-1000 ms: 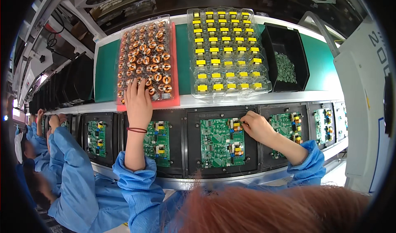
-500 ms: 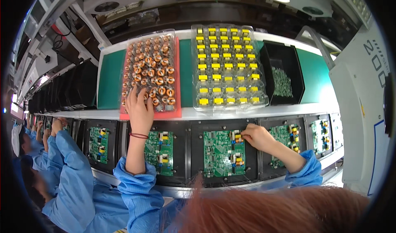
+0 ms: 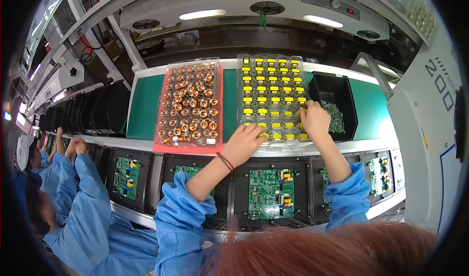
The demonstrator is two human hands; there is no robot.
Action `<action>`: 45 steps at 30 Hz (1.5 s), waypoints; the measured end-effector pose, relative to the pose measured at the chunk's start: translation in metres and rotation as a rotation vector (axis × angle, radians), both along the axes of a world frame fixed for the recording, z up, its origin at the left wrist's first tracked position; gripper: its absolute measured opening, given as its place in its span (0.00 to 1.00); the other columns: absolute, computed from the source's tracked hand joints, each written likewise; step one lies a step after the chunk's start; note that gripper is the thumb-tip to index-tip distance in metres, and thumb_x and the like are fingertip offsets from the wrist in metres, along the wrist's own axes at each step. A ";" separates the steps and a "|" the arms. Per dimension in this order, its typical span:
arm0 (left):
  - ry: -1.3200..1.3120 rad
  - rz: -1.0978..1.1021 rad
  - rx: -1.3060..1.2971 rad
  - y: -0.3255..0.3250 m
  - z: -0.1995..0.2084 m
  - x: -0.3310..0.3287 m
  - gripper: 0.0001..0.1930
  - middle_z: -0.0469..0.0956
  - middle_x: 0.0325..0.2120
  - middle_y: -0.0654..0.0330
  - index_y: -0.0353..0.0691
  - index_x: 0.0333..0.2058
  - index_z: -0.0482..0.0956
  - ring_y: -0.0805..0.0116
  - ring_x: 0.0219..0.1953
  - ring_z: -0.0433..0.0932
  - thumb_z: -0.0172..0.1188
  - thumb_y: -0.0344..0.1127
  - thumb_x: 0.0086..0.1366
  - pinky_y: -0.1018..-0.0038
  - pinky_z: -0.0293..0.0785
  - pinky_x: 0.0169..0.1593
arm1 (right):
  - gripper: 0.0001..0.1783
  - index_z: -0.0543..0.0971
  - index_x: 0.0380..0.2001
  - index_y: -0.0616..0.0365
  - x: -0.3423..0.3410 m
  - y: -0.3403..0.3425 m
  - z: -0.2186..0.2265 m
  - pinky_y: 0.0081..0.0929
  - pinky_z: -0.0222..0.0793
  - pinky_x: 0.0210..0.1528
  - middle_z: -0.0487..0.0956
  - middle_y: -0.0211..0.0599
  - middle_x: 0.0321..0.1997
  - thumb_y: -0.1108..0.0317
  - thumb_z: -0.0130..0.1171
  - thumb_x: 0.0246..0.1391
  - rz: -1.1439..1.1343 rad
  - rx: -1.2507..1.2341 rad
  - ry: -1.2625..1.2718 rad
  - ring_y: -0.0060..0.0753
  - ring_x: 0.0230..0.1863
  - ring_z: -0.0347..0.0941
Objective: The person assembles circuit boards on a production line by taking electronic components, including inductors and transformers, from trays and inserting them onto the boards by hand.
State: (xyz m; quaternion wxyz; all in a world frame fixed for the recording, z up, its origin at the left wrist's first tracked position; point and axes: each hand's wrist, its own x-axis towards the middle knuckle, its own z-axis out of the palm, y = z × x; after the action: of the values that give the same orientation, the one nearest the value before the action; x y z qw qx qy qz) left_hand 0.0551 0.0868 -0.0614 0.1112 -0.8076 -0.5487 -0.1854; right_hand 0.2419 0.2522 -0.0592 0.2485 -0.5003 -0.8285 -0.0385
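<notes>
My left hand (image 3: 239,145) reaches over the near left part of a clear plastic tray (image 3: 240,114) filled with rows of yellow-topped transformers (image 3: 275,100). Its fingertips close on a transformer (image 3: 264,136) in the near rows. At the same tray's right side, my right hand (image 3: 316,121) is bent down with thumb and fingers pinched at a transformer, which the fingers largely hide. Below my hands sits a green circuit board (image 3: 264,194) in a black carrier (image 3: 302,198), bearing yellow, orange and blue parts along its right side.
On the left, a clear tray of copper coils (image 3: 190,100) lies on a red sheet (image 3: 220,124). A black bin (image 3: 351,105) of small greenish parts (image 3: 334,117) stands right. More boards (image 3: 126,178) line the track. Co-workers in blue sleeves (image 3: 90,178) work at left.
My left hand has moved right, from the coil tray to the transformer tray. My right hand has left the circuit board and gone up to that tray's right side. The head view has tilted up.
</notes>
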 end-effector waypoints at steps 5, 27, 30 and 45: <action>0.045 -0.076 -0.147 0.021 0.003 -0.001 0.13 0.71 0.39 0.65 0.47 0.38 0.78 0.68 0.46 0.69 0.53 0.28 0.53 0.72 0.65 0.47 | 0.22 0.77 0.27 0.59 -0.006 0.005 0.012 0.37 0.75 0.30 0.79 0.44 0.24 0.47 0.62 0.46 -0.085 -0.169 -0.155 0.46 0.30 0.79; -0.294 -0.167 0.041 0.027 0.046 -0.010 0.16 0.75 0.36 0.61 0.39 0.40 0.75 0.64 0.39 0.76 0.66 0.32 0.51 0.69 0.73 0.44 | 0.16 0.70 0.50 0.63 0.107 -0.107 -0.037 0.25 0.74 0.31 0.74 0.34 0.31 0.70 0.52 0.59 0.522 -1.433 0.829 0.22 0.30 0.74; -1.111 -0.067 -0.223 0.010 0.027 0.016 0.15 0.76 0.30 0.62 0.37 0.40 0.74 0.77 0.32 0.76 0.65 0.26 0.54 0.80 0.71 0.40 | 0.19 0.69 0.48 0.62 0.116 -0.122 -0.032 0.22 0.71 0.28 0.73 0.38 0.32 0.70 0.58 0.54 0.620 -1.039 0.299 0.24 0.27 0.74; -1.071 0.175 -0.975 -0.073 -0.014 0.101 0.14 0.81 0.32 0.60 0.36 0.41 0.76 0.77 0.34 0.79 0.64 0.33 0.56 0.79 0.76 0.39 | 0.18 0.73 0.44 0.61 0.133 -0.137 -0.064 0.32 0.74 0.40 0.69 0.40 0.43 0.74 0.59 0.46 0.777 -0.592 0.112 0.43 0.39 0.74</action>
State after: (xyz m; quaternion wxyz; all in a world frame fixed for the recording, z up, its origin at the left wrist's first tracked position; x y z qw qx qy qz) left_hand 0.1560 0.0135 -0.0758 -0.5303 -0.5172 -0.6106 -0.2800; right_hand 0.3748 0.1153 -0.1232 0.1355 -0.2046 -0.9146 0.3212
